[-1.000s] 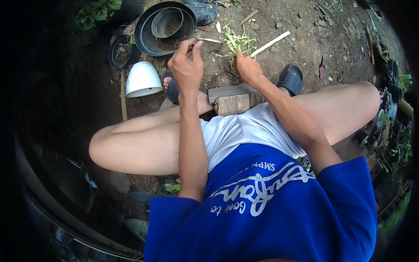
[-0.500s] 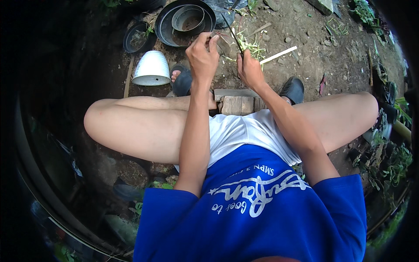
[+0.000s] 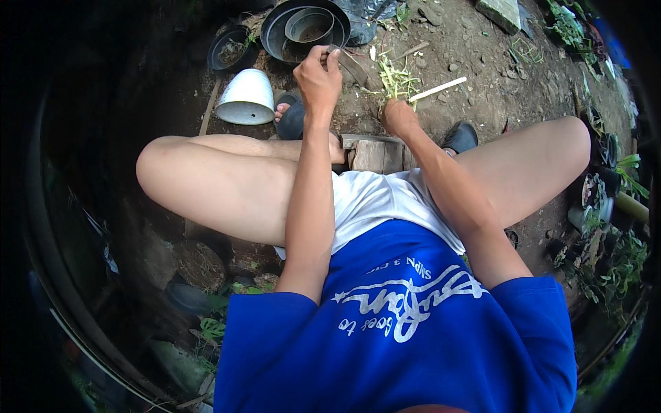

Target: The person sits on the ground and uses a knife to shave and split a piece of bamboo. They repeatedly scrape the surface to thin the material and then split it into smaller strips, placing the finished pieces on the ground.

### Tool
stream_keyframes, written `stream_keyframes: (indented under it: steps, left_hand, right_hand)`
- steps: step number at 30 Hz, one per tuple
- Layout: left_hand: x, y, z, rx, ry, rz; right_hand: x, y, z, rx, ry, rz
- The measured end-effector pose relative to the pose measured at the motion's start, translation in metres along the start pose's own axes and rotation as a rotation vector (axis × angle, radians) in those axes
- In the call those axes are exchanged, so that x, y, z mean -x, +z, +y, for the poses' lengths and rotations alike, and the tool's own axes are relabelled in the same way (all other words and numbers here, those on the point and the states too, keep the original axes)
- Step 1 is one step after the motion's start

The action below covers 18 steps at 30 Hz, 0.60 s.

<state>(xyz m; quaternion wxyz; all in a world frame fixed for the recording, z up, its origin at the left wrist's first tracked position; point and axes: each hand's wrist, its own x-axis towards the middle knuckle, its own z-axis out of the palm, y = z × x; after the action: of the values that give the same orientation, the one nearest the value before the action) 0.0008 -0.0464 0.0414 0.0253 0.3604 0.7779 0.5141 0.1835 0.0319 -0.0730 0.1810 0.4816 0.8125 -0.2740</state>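
My left hand (image 3: 319, 86) is raised at the upper middle, its thumb and fingers pinched on the end of a thin, dark strip (image 3: 357, 70). The strip slants down toward my right hand; its far end is blurred. My right hand (image 3: 399, 118) is lower and to the right, curled closed with its back toward me. The knife that showed in it half a second ago is hidden now. Just beyond that hand lies a heap of pale green shavings (image 3: 397, 80). A whitish stick (image 3: 438, 89) rests on the soil beside the heap.
A wooden block (image 3: 375, 155) stands between my legs. To the left are an upturned white pot (image 3: 246, 95) and a small dark pot (image 3: 229, 48). A black basin (image 3: 272, 33) holding a round pot (image 3: 310, 29) sits farther off. A stone slab (image 3: 499, 14) lies at the far right.
My right hand has moved down toward me and turned, and the knife blade no longer shows. My left hand keeps its pinch almost in place. The view has shifted slightly.
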Motion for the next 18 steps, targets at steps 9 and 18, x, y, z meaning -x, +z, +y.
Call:
stream_keyframes:
  steps: [9,18]
  left_hand:
    - [-0.032,-0.114,0.061,0.456,-0.112,0.202]
    - [-0.003,-0.244,0.099,0.705,0.123,0.36]
  right_hand:
    - [0.027,-0.093,-0.062,-0.627,-0.237,0.728]
    - [0.085,-0.177,-0.168,-0.99,-0.751,0.601]
